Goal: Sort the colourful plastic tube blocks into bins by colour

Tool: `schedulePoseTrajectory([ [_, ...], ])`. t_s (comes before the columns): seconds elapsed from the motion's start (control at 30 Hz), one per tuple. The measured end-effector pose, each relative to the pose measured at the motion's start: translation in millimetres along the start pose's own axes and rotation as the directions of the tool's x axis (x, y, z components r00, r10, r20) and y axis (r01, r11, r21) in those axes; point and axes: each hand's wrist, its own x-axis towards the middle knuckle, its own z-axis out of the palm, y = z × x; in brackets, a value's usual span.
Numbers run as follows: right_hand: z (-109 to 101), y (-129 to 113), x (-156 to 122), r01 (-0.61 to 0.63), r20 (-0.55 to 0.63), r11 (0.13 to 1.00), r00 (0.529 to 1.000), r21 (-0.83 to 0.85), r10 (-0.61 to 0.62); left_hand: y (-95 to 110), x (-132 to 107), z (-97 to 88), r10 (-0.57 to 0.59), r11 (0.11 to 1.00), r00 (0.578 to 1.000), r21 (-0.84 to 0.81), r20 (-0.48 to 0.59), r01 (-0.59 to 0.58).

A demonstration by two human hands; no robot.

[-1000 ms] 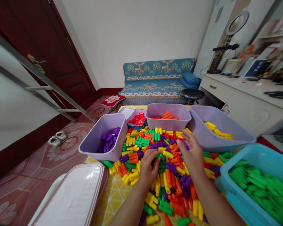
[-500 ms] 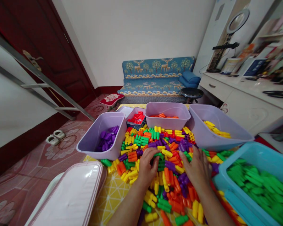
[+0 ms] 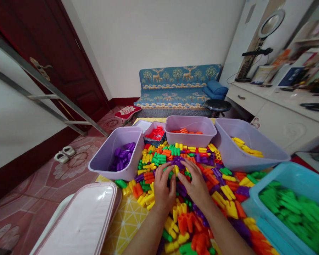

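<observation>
A: Where is the small, glossy yellow plastic piece?
B: Between the fingertips of the left bare hand and the right bare hand, low over the heap.
A: Gripped?
B: I can't tell. The left fingers curl and the right fingers reach over with the thumb apart, but the contacts are hidden.
A: How would it handle?
B: Light and stiff, I'd judge, a little slippery, hardly fragile. A thumb-and-finger pinch across its sides should suit it.
A: What's around it?
B: A loose, mixed heap of tubular plastic pieces in red, orange, yellow, green and purple, spread on a yellow tablecloth with white lines.
A: And beyond?
B: A lilac plastic bin of purple pieces on the left; a small dark-sided box of red ones; a lilac bin of orange ones; another of yellow; and a turquoise plastic bin of green ones nearest on the right.
</observation>
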Motion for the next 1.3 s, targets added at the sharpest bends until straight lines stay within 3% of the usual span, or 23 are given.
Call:
schedulePoseTrajectory([
  [0.13, -11, 0, 1, -0.010, 0.020, 1.000, 1.000, -0.014, 0.010, 0, 1, -1.1, -0.003, 0.986, 1.000, 0.165, -0.006, 0.004],
  [0.23, -14, 1, 6, -0.063, 0.006, 0.997, 0.998, -0.048, 0.063, -1, 2, 1.2, -0.075, 0.947, 0.997, 0.314, 0.019, 0.065],
  [0.37, -14, 0, 15, -0.008, 0.081, 0.985, 0.996, -0.173, 0.023, -2, 4, 4.6, -0.123, 0.914, 0.991, 0.396, 0.057, 0.091],
  [0.5, -11, -1, 19, 0.039, 0.130, 0.963, 0.992, -0.265, -0.005, -1, 6, 4.1, -0.128, 0.915, 0.986, 0.396, 0.102, 0.078],
  [0.73, -6, -2, 16, -0.016, 0.054, 0.956, 0.998, -0.293, 0.033, -1, 8, -0.4, -0.149, 0.928, 0.978, 0.362, 0.143, 0.088],
  [0.93, -9, -7, 14, 0.016, 0.159, 0.959, 0.987, -0.284, 0.030, -8, 10, 1.1, -0.117, 0.964, 0.983, 0.256, 0.144, 0.077],
  [1.07, -12, -9, 14, 0.042, 0.210, 0.971, 0.978, -0.237, 0.009, -10, 10, 1.5, -0.106, 0.969, 0.985, 0.235, 0.139, 0.071],
  [1.3, -17, -7, 10, 0.085, 0.155, 0.994, 0.985, -0.063, -0.075, -9, 10, 0.0, -0.081, 0.992, 0.982, 0.110, 0.171, 0.062],
])
